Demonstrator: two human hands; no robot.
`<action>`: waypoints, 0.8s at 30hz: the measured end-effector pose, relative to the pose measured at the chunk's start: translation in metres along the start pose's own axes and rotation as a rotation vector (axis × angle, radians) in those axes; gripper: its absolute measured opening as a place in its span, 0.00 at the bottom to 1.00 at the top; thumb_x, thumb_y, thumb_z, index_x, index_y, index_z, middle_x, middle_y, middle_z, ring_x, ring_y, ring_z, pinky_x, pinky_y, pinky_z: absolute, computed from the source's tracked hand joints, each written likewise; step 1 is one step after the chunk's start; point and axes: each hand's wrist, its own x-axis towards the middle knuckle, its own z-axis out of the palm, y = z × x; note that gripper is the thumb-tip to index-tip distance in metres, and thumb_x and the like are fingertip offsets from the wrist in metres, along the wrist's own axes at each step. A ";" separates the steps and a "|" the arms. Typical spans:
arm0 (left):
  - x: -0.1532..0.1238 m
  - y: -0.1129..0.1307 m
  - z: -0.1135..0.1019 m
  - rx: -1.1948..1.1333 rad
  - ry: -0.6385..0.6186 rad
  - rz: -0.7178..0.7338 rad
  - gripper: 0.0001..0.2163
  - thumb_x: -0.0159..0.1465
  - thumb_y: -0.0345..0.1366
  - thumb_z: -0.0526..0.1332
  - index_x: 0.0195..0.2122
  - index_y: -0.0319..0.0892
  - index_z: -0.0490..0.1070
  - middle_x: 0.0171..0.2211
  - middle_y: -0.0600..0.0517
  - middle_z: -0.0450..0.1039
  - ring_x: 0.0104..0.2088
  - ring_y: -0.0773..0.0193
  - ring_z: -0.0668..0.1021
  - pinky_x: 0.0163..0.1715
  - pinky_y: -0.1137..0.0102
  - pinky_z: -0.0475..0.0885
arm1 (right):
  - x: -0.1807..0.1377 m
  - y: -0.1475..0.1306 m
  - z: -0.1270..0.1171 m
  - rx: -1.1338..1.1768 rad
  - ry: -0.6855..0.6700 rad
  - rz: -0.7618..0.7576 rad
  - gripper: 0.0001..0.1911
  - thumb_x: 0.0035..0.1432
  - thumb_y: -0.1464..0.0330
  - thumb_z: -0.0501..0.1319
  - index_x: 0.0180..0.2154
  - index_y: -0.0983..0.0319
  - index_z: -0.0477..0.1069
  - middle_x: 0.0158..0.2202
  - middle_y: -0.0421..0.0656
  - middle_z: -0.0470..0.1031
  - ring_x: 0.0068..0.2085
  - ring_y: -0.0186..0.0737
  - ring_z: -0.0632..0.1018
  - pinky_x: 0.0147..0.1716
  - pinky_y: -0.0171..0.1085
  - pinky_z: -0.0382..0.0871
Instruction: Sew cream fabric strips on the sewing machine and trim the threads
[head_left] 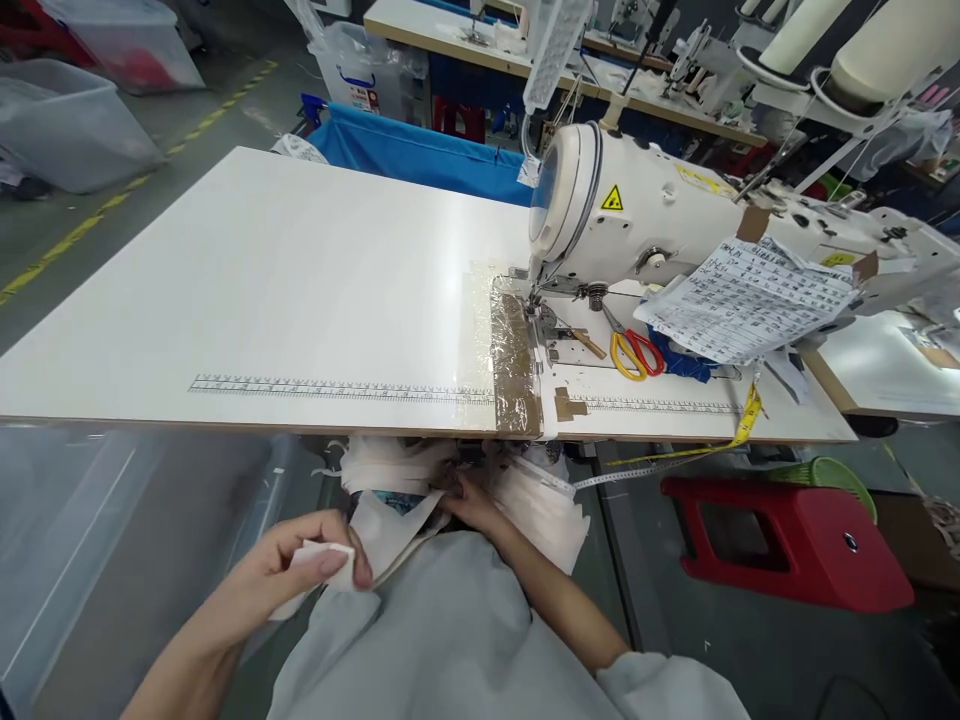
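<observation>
The left grip (300, 572) is closed, thumb against fingers, pinching a white fabric piece (319, 552) over the lap, below the near edge of the tabletop (300, 280). The right grip (466, 505) reaches into a pile of white pieces (547, 515) just under that edge. Its fingers are hidden there, so I cannot tell whether it grasps anything. A sewing machine (660, 210) stands toward the tabletop's right end, with scissors (634, 352) beside it.

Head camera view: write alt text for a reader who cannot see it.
A person's left hand pinches a white fabric piece while the right hand rests in a pile of white fabric below the edge of a white table. A white sewing machine and scissors sit on the table's right.
</observation>
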 end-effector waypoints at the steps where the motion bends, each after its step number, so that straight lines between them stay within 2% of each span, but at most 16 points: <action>1: -0.002 -0.004 -0.009 0.028 -0.059 -0.040 0.19 0.62 0.55 0.60 0.28 0.44 0.75 0.28 0.48 0.79 0.31 0.57 0.79 0.34 0.69 0.75 | 0.001 -0.003 0.003 -0.035 -0.006 -0.008 0.18 0.52 0.75 0.60 0.46 0.61 0.72 0.33 0.42 0.78 0.35 0.41 0.77 0.33 0.36 0.68; 3: -0.002 -0.017 -0.020 0.179 -0.082 -0.085 0.18 0.64 0.53 0.58 0.40 0.45 0.77 0.41 0.45 0.80 0.40 0.54 0.81 0.40 0.68 0.76 | -0.004 -0.013 0.005 -0.141 0.002 -0.047 0.14 0.52 0.77 0.57 0.41 0.62 0.74 0.35 0.43 0.79 0.37 0.42 0.78 0.36 0.36 0.68; 4: 0.001 -0.024 -0.020 0.293 -0.042 -0.081 0.19 0.65 0.52 0.59 0.48 0.46 0.76 0.49 0.43 0.77 0.47 0.51 0.79 0.44 0.67 0.76 | -0.010 -0.020 0.005 -0.188 0.017 -0.077 0.14 0.53 0.78 0.56 0.40 0.61 0.74 0.37 0.44 0.79 0.39 0.42 0.78 0.38 0.37 0.67; 6: 0.011 -0.038 -0.010 0.520 0.069 -0.016 0.27 0.62 0.50 0.63 0.60 0.45 0.67 0.60 0.41 0.68 0.58 0.46 0.73 0.52 0.62 0.73 | -0.024 -0.039 0.004 -0.272 0.049 -0.148 0.13 0.53 0.75 0.56 0.40 0.60 0.73 0.40 0.44 0.80 0.41 0.44 0.78 0.40 0.38 0.66; 8: 0.023 -0.049 0.009 0.629 0.090 0.063 0.32 0.61 0.48 0.62 0.65 0.42 0.60 0.61 0.40 0.67 0.58 0.45 0.72 0.53 0.59 0.72 | -0.038 -0.059 0.001 -0.338 0.080 -0.218 0.13 0.55 0.71 0.57 0.43 0.60 0.72 0.39 0.44 0.80 0.39 0.45 0.78 0.39 0.39 0.65; 9: 0.029 -0.051 0.017 0.630 0.053 0.087 0.30 0.64 0.46 0.59 0.66 0.41 0.58 0.59 0.40 0.70 0.56 0.48 0.74 0.51 0.61 0.74 | -0.043 -0.067 -0.001 -0.362 0.096 -0.250 0.13 0.55 0.69 0.57 0.44 0.59 0.71 0.38 0.44 0.79 0.39 0.45 0.77 0.38 0.39 0.65; 11: 0.036 -0.051 0.024 0.628 0.017 0.129 0.25 0.67 0.41 0.49 0.64 0.40 0.60 0.53 0.43 0.75 0.47 0.54 0.79 0.44 0.65 0.76 | -0.050 -0.080 -0.007 -0.398 0.139 -0.310 0.14 0.57 0.68 0.56 0.45 0.59 0.71 0.39 0.44 0.78 0.40 0.44 0.76 0.40 0.39 0.65; 12: 0.036 -0.049 0.020 0.669 0.061 0.147 0.24 0.67 0.39 0.45 0.62 0.41 0.62 0.50 0.45 0.77 0.44 0.55 0.80 0.41 0.66 0.76 | -0.052 -0.083 -0.011 -0.430 0.183 -0.346 0.14 0.58 0.68 0.55 0.46 0.60 0.71 0.40 0.45 0.78 0.41 0.45 0.75 0.41 0.40 0.64; 14: 0.031 -0.042 0.000 0.860 0.268 0.172 0.23 0.65 0.38 0.44 0.56 0.41 0.69 0.47 0.46 0.79 0.43 0.54 0.81 0.41 0.65 0.76 | -0.053 -0.081 -0.019 -0.536 0.307 -0.419 0.14 0.59 0.69 0.54 0.46 0.61 0.71 0.40 0.48 0.76 0.42 0.47 0.72 0.43 0.42 0.64; 16: 0.026 -0.039 -0.033 1.114 0.516 0.131 0.22 0.64 0.38 0.46 0.53 0.40 0.72 0.47 0.45 0.78 0.45 0.49 0.80 0.42 0.61 0.75 | -0.050 -0.072 -0.024 -0.647 0.413 -0.454 0.15 0.60 0.70 0.53 0.47 0.63 0.71 0.41 0.50 0.74 0.43 0.49 0.71 0.43 0.45 0.64; 18: 0.026 -0.046 -0.067 1.295 0.683 0.118 0.24 0.65 0.38 0.43 0.53 0.37 0.72 0.47 0.41 0.78 0.46 0.45 0.79 0.41 0.58 0.74 | -0.046 -0.058 -0.026 -0.696 0.436 -0.435 0.18 0.59 0.72 0.53 0.50 0.65 0.70 0.46 0.53 0.73 0.45 0.50 0.70 0.44 0.46 0.66; 19: 0.030 -0.054 -0.080 1.372 0.682 0.093 0.24 0.64 0.38 0.43 0.52 0.35 0.73 0.43 0.39 0.78 0.44 0.44 0.80 0.39 0.57 0.75 | -0.044 -0.050 -0.026 -0.699 0.422 -0.423 0.20 0.59 0.72 0.55 0.53 0.65 0.69 0.49 0.53 0.72 0.47 0.50 0.70 0.45 0.45 0.66; 21: 0.041 -0.076 -0.096 1.467 0.530 0.036 0.25 0.63 0.40 0.44 0.54 0.33 0.70 0.40 0.38 0.78 0.44 0.42 0.79 0.43 0.54 0.75 | -0.042 -0.033 -0.030 -0.696 0.372 -0.418 0.24 0.57 0.70 0.58 0.57 0.63 0.66 0.55 0.51 0.70 0.51 0.48 0.70 0.49 0.43 0.67; 22: 0.047 -0.087 -0.098 1.483 0.467 0.040 0.27 0.62 0.42 0.45 0.56 0.29 0.67 0.43 0.35 0.78 0.47 0.40 0.78 0.46 0.50 0.74 | -0.043 -0.023 -0.034 -0.693 0.347 -0.413 0.26 0.57 0.69 0.60 0.57 0.61 0.66 0.56 0.49 0.69 0.53 0.47 0.70 0.50 0.42 0.67; 24: 0.057 -0.107 -0.090 1.445 0.435 0.080 0.30 0.64 0.45 0.46 0.61 0.27 0.60 0.53 0.29 0.72 0.56 0.36 0.73 0.51 0.43 0.70 | -0.049 -0.001 -0.048 -0.680 0.330 -0.362 0.22 0.57 0.67 0.61 0.55 0.59 0.68 0.55 0.47 0.71 0.52 0.44 0.72 0.50 0.40 0.67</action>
